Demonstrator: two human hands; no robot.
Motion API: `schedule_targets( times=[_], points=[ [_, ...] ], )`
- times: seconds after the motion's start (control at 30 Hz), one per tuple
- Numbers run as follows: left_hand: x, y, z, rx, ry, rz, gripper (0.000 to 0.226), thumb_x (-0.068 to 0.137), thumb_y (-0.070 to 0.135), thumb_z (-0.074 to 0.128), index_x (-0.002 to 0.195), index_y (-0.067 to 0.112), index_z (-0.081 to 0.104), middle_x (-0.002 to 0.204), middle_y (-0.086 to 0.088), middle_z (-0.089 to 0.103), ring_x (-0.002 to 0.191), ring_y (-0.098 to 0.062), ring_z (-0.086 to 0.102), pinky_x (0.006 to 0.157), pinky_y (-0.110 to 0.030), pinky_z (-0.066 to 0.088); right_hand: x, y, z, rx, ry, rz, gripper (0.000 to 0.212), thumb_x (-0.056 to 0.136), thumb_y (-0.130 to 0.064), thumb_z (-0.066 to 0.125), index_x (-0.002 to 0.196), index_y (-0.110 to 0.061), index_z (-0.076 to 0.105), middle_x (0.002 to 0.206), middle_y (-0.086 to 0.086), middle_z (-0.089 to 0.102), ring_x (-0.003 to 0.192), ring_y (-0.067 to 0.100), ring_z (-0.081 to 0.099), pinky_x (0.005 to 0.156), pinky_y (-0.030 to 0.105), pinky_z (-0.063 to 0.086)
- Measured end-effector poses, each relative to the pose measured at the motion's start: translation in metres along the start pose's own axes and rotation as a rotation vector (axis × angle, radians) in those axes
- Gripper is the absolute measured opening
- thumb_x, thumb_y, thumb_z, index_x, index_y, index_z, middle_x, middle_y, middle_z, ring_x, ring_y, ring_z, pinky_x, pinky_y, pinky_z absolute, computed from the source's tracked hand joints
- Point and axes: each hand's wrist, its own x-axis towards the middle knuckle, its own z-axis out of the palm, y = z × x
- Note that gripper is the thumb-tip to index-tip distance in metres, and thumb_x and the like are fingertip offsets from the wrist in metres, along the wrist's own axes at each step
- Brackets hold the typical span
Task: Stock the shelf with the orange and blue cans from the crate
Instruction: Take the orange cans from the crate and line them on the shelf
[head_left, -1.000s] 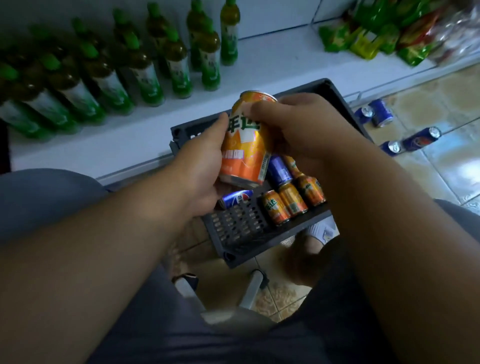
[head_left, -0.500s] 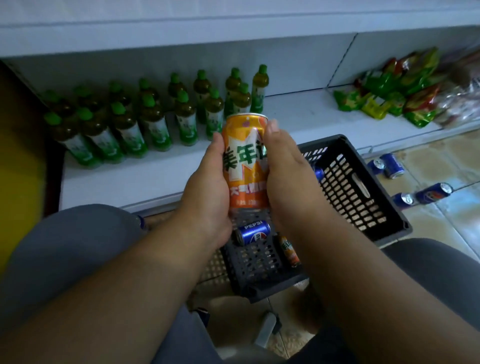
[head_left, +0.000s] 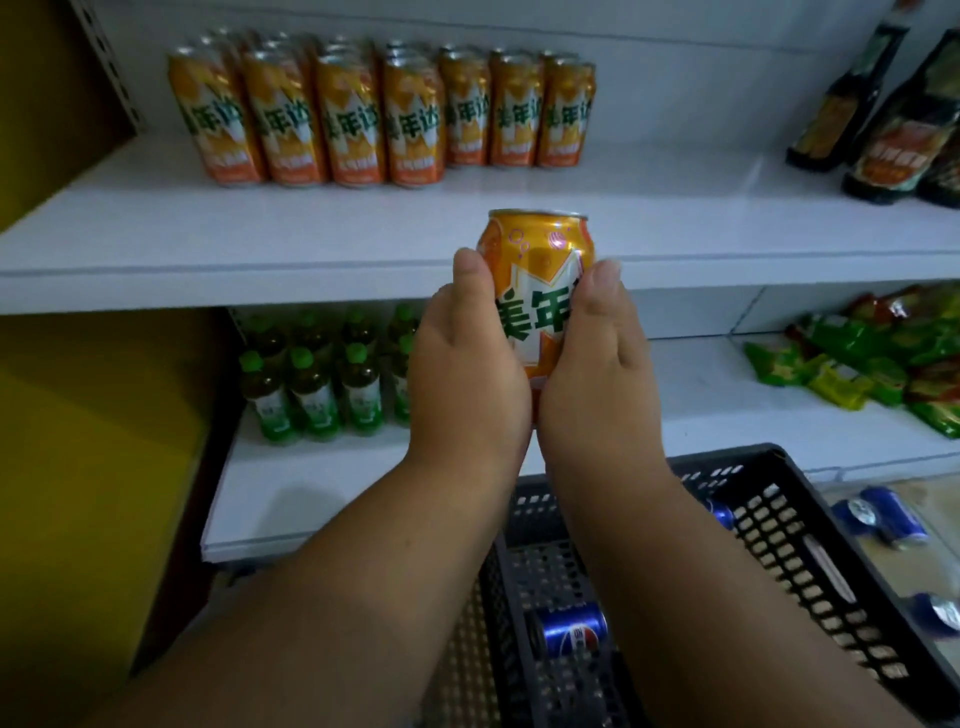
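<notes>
**Orange can held upright in front of the upper shelf**

Both hands hold one orange can (head_left: 540, 291) upright between them. The left hand (head_left: 467, 374) wraps its left side with the thumb up along the label; the right hand (head_left: 597, 379) grips the right side the same way. The can sits in the air just in front of the front edge of the upper shelf (head_left: 311, 244), not resting on it.

Toward the back of that shelf, left of centre, stand rows of orange cans (head_left: 384, 114), upright and packed close. At the shelf's right end stand dark bottles (head_left: 883, 119).

On the lower shelf (head_left: 322, 478), green-capped bottles (head_left: 317, 384) stand near its left end and bright snack packets (head_left: 872, 364) lie at its right end.

Below the forearms is the black crate (head_left: 810, 561), with a blue can (head_left: 569, 631) lying on its side inside. More blue cans (head_left: 883, 514) lie on the floor to the right of the crate.
</notes>
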Motion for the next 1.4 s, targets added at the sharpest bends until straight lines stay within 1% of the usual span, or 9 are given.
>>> schedule_targets(
  times=[0.2,0.33,0.53,0.6,0.73,0.93,1.1,1.2,1.4],
  points=[
    [0.054,0.023,0.011,0.082,0.075,0.144,0.050,0.087,0.064,0.035,0.095,0.030,0.071,0.089,0.011,0.076,0.085,-0.007,0.072,0.084,-0.040,0.057,0.050,-0.003,0.018,-0.187,-0.080,-0.190,0.055,0.093,-0.064,0.031,0.128,-0.024,0.049,0.102,-0.014,0.069,0.093,0.004,0.068,0.080,0.038,0.057],
    [0.091,0.030,0.017,0.197,0.076,0.276,0.041,0.098,0.061,0.029,0.103,0.041,0.065,0.091,0.024,0.071,0.088,0.008,0.065,0.077,-0.020,0.050,0.083,-0.005,0.021,-0.366,-0.101,-0.360,0.023,0.093,-0.060,0.036,0.111,-0.048,0.046,0.110,-0.014,0.063,0.105,0.008,0.062,0.088,0.043,0.053],
    [0.150,0.035,0.020,0.314,-0.132,0.238,0.037,0.103,0.057,0.025,0.130,0.045,0.047,0.081,0.039,0.051,0.073,0.026,0.050,0.058,0.002,0.037,0.149,-0.008,0.015,-0.420,-0.220,-0.224,0.032,0.086,-0.057,0.063,0.112,-0.037,0.061,0.100,-0.015,0.072,0.093,-0.001,0.068,0.081,0.024,0.057],
    [0.171,0.037,0.016,0.426,-0.212,0.236,0.048,0.103,0.056,0.024,0.143,0.036,0.042,0.090,0.034,0.047,0.083,0.020,0.047,0.070,-0.005,0.037,0.173,-0.005,0.015,-0.486,-0.242,-0.189,0.042,0.086,-0.055,0.066,0.118,-0.029,0.063,0.103,-0.011,0.073,0.096,0.005,0.068,0.086,0.032,0.057],
    [0.211,0.034,-0.003,0.899,-0.169,0.367,0.038,0.105,0.046,0.034,0.129,0.023,0.053,0.118,0.002,0.058,0.110,-0.019,0.055,0.091,-0.038,0.048,0.219,0.008,0.030,-0.643,-0.186,-0.195,0.037,0.086,-0.053,0.069,0.112,-0.027,0.061,0.094,-0.016,0.066,0.086,-0.002,0.061,0.072,0.020,0.051],
    [0.225,0.019,-0.012,1.363,0.003,0.531,0.051,0.098,0.031,0.051,0.144,0.014,0.037,0.147,-0.011,0.034,0.134,-0.030,0.033,0.108,-0.041,0.032,0.276,0.035,0.060,-0.690,-0.104,-0.230,0.032,0.085,-0.048,0.073,0.102,-0.026,0.058,0.080,-0.020,0.058,0.075,-0.001,0.056,0.058,0.015,0.039],
    [0.228,0.015,-0.012,1.419,0.032,0.462,0.068,0.095,0.024,0.053,0.154,0.018,0.019,0.163,-0.014,0.004,0.146,-0.038,0.019,0.114,-0.044,0.028,0.301,0.052,0.074,-0.686,-0.050,-0.222,0.035,0.083,-0.048,0.075,0.102,-0.024,0.059,0.078,-0.018,0.059,0.074,0.001,0.057,0.056,0.018,0.040],
    [0.232,0.012,-0.011,1.431,-0.042,0.407,0.079,0.097,0.022,0.052,0.158,0.022,0.002,0.164,-0.013,-0.018,0.151,-0.037,0.006,0.117,-0.042,0.026,0.306,0.058,0.077,-0.674,-0.041,-0.168,0.047,0.081,-0.049,0.076,0.114,-0.019,0.062,0.100,-0.006,0.070,0.095,0.017,0.067,0.077,0.033,0.056],
    [0.235,0.009,-0.010,1.427,-0.044,0.420,0.077,0.098,0.019,0.052,0.159,0.020,0.004,0.163,-0.011,-0.023,0.152,-0.035,0.004,0.117,-0.041,0.026,0.306,0.058,0.081,-0.613,0.008,-0.146,0.068,0.073,-0.047,0.085,0.126,-0.020,0.053,0.099,-0.012,0.060,0.096,0.012,0.061,0.077,0.030,0.050]
  ],
)
